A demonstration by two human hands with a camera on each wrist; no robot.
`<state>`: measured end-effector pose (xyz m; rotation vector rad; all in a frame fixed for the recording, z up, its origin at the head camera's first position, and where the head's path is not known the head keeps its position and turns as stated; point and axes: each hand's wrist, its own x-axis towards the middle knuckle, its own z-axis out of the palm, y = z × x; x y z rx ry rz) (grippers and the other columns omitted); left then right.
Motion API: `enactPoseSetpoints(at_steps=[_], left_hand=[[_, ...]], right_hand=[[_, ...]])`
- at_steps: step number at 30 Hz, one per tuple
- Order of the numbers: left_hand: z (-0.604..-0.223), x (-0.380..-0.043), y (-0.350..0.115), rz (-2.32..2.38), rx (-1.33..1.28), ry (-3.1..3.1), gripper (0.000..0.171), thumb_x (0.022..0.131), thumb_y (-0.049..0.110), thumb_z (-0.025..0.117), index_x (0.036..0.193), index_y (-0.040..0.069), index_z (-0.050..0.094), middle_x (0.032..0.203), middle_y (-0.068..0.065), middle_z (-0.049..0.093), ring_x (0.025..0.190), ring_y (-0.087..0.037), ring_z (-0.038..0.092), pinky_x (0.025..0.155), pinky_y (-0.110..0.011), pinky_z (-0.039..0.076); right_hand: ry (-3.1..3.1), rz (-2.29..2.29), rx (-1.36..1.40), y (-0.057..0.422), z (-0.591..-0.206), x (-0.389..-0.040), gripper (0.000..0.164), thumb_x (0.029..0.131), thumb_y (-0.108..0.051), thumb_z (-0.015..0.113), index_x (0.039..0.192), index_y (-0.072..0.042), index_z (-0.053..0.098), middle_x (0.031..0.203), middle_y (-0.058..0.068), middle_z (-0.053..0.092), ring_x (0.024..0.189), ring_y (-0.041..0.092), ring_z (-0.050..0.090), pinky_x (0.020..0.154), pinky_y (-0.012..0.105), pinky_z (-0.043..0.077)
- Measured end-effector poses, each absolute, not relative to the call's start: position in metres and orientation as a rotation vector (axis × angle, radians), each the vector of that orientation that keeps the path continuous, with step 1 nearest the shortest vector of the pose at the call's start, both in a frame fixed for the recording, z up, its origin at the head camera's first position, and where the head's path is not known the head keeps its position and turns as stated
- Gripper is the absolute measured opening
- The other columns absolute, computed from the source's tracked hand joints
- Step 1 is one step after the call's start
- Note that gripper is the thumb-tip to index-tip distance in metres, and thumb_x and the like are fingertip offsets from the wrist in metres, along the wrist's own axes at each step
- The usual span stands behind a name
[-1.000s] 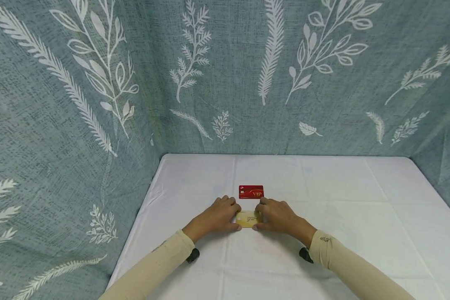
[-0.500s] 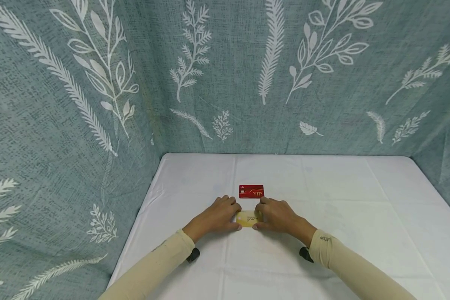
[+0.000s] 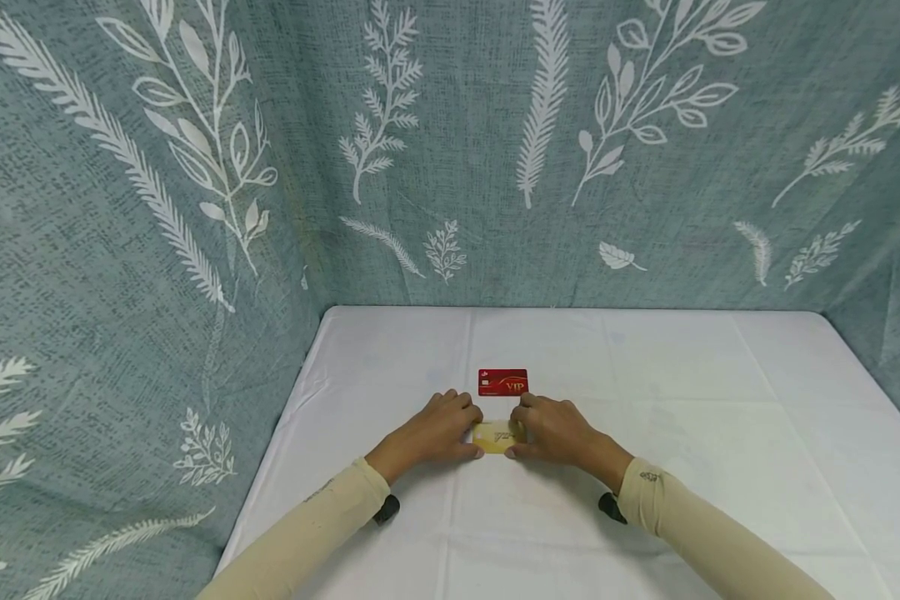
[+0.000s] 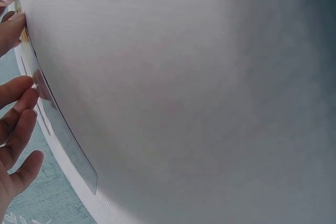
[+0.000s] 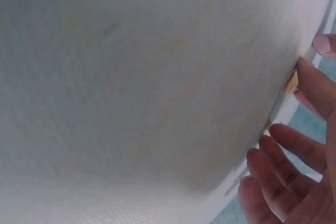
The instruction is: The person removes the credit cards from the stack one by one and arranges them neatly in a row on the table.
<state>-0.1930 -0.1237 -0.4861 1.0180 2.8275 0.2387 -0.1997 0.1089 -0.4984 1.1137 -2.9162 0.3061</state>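
Observation:
A yellow card (image 3: 495, 437) with dark script lettering lies on the white tabletop, long side across. At its left end my left hand (image 3: 437, 429) pinches it, thumb at the near edge and fingers at the far edge. My right hand (image 3: 558, 432) grips the right end in the same way. Just beyond it lies a red card (image 3: 502, 382) marked VIP, its near right corner close to the right fingertips. In the left wrist view, part of the left hand (image 4: 18, 114) shows beside a glossy card edge. Fingers of the right hand (image 5: 294, 171) border the card's edge in the right wrist view.
The white-covered table (image 3: 682, 383) has rounded far corners and faint creases. A blue-green curtain (image 3: 472, 125) with white leaf prints stands behind it and along the left. Small black objects (image 3: 386, 510) show under both wrists.

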Motion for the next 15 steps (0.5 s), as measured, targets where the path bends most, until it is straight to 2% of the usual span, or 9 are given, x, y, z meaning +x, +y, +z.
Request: enactPoseSetpoints(at_steps=[15], left_hand=[[-0.4851,-0.1925,-0.1235,0.224,1.028,2.838,0.046,0.085,0.043,0.079,0.118,0.013,0.069,0.107,-0.001,0.063,0.09,-0.014,0.047,0.078,-0.029,0.038]], right_hand=[[-2.936,0.325,1.098,0.1084,-0.4977,-0.1993,0.051,0.076,-0.05,0.084,0.11,-0.013,0.074,0.099,0.001,0.066,0.08,0.011,0.059,0.062,0.027,0.052]])
